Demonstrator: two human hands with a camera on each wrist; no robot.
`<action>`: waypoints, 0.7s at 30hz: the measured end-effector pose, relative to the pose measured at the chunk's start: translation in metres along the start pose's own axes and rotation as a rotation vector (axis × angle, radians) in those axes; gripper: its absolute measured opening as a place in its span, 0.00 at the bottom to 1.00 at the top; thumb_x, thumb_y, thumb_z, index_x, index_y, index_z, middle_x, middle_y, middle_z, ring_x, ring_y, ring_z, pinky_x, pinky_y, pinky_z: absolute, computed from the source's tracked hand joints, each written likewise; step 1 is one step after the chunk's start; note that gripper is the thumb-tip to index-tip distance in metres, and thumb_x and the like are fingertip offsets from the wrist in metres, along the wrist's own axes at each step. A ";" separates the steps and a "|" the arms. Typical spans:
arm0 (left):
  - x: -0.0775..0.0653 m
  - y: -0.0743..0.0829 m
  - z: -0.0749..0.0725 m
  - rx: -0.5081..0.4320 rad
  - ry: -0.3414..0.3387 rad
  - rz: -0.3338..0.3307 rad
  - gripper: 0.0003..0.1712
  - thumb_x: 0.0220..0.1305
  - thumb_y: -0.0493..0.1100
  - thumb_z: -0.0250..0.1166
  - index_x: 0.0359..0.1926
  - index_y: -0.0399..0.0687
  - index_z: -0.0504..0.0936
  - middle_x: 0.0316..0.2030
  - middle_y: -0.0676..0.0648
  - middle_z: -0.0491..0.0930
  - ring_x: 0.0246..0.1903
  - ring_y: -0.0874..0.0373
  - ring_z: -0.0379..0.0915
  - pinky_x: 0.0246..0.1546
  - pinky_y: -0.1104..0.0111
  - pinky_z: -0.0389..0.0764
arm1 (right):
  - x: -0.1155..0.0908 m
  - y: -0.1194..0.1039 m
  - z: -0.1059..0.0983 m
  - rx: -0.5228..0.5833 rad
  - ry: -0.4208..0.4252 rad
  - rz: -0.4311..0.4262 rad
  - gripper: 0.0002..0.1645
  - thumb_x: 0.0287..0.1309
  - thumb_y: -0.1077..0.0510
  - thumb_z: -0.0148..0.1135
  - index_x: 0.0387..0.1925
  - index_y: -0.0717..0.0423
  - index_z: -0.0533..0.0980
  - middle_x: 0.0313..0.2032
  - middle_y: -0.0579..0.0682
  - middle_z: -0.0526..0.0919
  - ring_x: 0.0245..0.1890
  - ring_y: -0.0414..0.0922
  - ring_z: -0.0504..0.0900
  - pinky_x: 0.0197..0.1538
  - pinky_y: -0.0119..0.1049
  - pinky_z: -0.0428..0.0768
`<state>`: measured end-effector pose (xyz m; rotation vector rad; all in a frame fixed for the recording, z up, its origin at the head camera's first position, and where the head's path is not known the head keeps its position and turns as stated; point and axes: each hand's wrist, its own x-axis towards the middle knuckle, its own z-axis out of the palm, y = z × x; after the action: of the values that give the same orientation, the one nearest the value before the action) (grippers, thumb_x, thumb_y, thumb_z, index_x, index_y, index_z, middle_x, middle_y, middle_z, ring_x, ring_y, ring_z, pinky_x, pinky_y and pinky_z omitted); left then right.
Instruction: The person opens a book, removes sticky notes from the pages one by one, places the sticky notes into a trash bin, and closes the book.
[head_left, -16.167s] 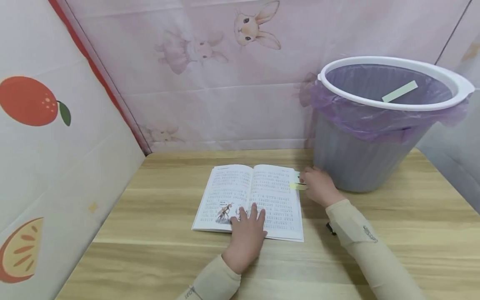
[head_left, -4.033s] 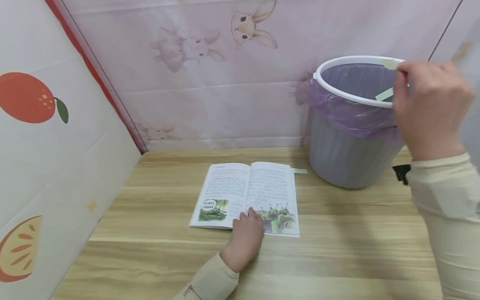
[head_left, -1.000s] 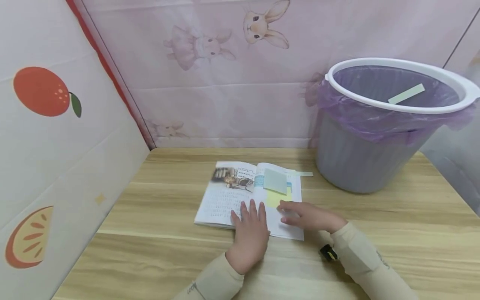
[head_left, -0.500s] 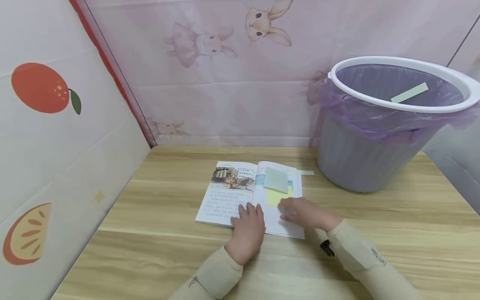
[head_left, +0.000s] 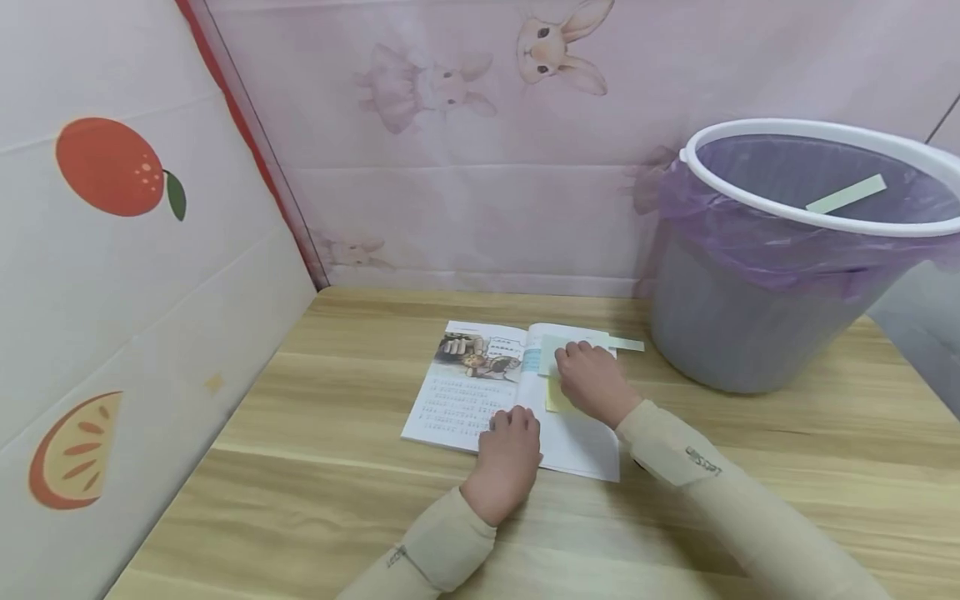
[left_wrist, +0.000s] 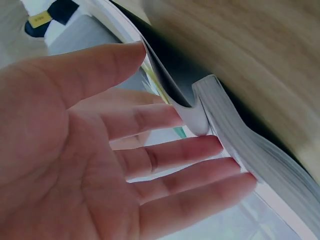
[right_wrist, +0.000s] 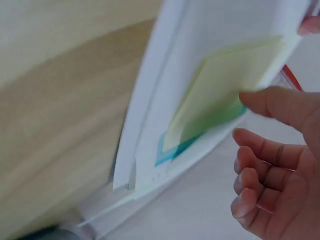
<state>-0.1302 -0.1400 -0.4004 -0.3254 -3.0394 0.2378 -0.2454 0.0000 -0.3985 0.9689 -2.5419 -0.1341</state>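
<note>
An open book (head_left: pixel 457 408) lies on the table, a drawing at the top of its left page. My left hand (head_left: pixel 508 458) rests on its lower edge by the spine; in the left wrist view the fingers (left_wrist: pixel 175 155) are extended against the pages. On the right page a pale green sticky note (head_left: pixel 553 348) overlaps a yellow sticky note (head_left: pixel 553 396). My right hand (head_left: pixel 596 383) is over both notes, its fingertips on the green one. The right wrist view shows the thumb (right_wrist: pixel 270 102) at the notes' edge, apart from the bent fingers.
A pale green paper strip (head_left: pixel 628 343) sticks out of the book's right edge. Behind and to the right stands a grey bin (head_left: pixel 742 325) with a purple liner and white rim; another pale strip (head_left: pixel 847 193) shows inside. A printed wall covering (head_left: pixel 465 217) backs the table.
Four seconds ago my right hand held a small pale piece by the bin, and other pages showed. In the last half second it moved up from beside the yellow note onto the green one.
</note>
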 end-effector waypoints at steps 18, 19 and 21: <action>0.005 -0.008 -0.006 -0.073 -0.131 0.072 0.30 0.64 0.48 0.63 0.63 0.36 0.72 0.36 0.43 0.82 0.35 0.51 0.77 0.34 0.67 0.79 | 0.000 0.012 0.002 0.029 0.036 0.095 0.06 0.50 0.74 0.61 0.27 0.65 0.72 0.20 0.55 0.78 0.17 0.47 0.74 0.17 0.36 0.74; 0.005 -0.008 -0.006 -0.076 -0.135 0.074 0.30 0.64 0.47 0.63 0.63 0.36 0.72 0.35 0.43 0.81 0.35 0.51 0.77 0.34 0.67 0.79 | -0.001 0.013 0.001 0.031 0.043 0.100 0.06 0.50 0.74 0.60 0.27 0.65 0.72 0.20 0.55 0.77 0.17 0.47 0.74 0.16 0.36 0.73; 0.006 -0.009 -0.006 -0.083 -0.151 0.074 0.30 0.65 0.46 0.62 0.63 0.36 0.71 0.35 0.42 0.81 0.35 0.51 0.77 0.34 0.66 0.79 | -0.001 0.015 -0.001 0.042 0.048 0.104 0.07 0.50 0.75 0.60 0.26 0.65 0.71 0.18 0.55 0.75 0.16 0.46 0.72 0.16 0.35 0.72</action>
<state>-0.1371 -0.1465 -0.3929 -0.4466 -3.1954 0.1465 -0.2534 0.0117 -0.3941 0.8424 -2.5540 -0.0270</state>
